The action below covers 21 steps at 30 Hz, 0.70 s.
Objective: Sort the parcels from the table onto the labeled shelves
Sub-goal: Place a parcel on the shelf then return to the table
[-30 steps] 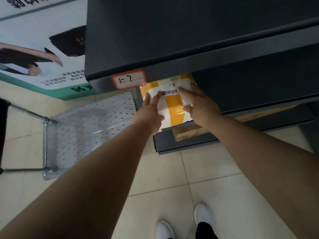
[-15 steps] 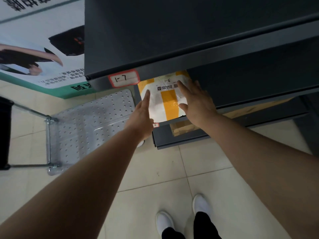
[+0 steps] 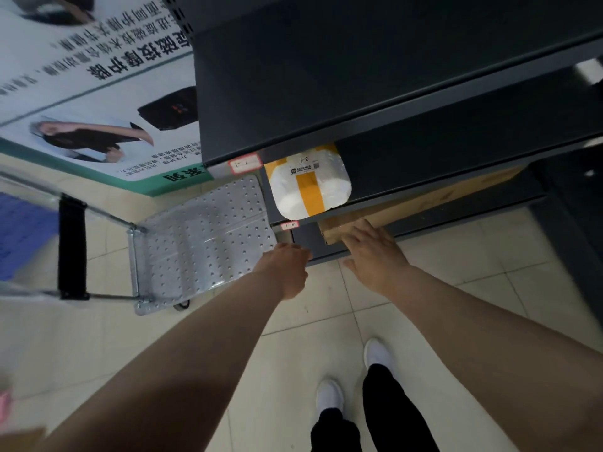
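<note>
parcel (image 3: 310, 184): white poly mailer crossed by yellow tape bands, lying flat at the left end of a dark metal shelf, near edge at the front lip; handwritten mark and printed sticker at the far end; free of both grips.
shelf (image 3: 424, 164): second level up from the floor, dark and bare to the parcel's 3 o'clock.
upper tag (image 3: 245, 163): red-bordered, on the lip of the level above, at 10 o'clock from the parcel; writing too blurred to read.
lower tag (image 3: 289, 225): smaller, red-bordered, on the lip of the parcel's own shelf, at 7 o'clock from the parcel.
left grip (image 3: 287, 269): at 6 o'clock from the parcel, below the shelf lip and over the floor; seen from the back, fingers loosely bent, nothing held.
right grip (image 3: 375, 256): at 5 o'clock from the parcel; fingers straight and spread, nothing held; fingertips over the near corner of the cardboard box, contact impossible to tell.
cardboard box (image 3: 408, 208): brown, on the lowest level, under the parcel's shelf.
platform trolley (image 3: 202, 236): dimpled metal deck on the floor, at 9 o'clock from the left grip, just beside the shelf unit's end; handle with a black sleeve (image 3: 71, 249) further toward 9 o'clock.
poster (image 3: 98, 93): at 10 o'clock, Chinese print, green strip along the bottom.
floor (image 3: 293, 353): pale tiles; white shoes (image 3: 329, 393) at 6 o'clock.
</note>
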{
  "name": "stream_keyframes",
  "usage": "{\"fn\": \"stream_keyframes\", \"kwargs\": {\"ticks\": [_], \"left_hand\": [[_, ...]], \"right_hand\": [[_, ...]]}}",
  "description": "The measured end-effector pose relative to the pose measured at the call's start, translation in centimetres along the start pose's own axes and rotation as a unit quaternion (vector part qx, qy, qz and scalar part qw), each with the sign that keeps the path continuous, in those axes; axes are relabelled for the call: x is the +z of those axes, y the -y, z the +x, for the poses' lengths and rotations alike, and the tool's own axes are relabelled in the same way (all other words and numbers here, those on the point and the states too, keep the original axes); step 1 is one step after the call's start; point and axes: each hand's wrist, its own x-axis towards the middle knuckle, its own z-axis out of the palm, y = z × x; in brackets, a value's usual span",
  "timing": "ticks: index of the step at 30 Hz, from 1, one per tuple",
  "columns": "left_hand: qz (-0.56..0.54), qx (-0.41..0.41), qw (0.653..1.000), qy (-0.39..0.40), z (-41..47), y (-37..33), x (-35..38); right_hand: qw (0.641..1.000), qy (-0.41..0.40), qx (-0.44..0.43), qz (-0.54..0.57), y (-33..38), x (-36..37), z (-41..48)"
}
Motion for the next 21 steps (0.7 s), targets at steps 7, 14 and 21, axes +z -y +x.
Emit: {"fn": "stream_keyframes", "kwargs": {"ticks": [7, 14, 21], "left_hand": [[0.059, 0.075, 0.995, -0.003, -4.8, -4.2, -2.4], [0.145, 0.19, 0.971, -0.015, -11.4, -11.0, -2.7], [0.226, 0.356, 0.907, -0.02, -19.3, -23.6, 1.1]], "right_hand": [[0.996, -0.032, 0.082, 0.017, -0.3, -1.1, -10.0], [0.973, -0.078, 0.205, 0.079, 0.1, 1.1, -23.1], [0.905, -0.126, 0.383, 0.133, 0.2, 7.2, -39.9]]}}
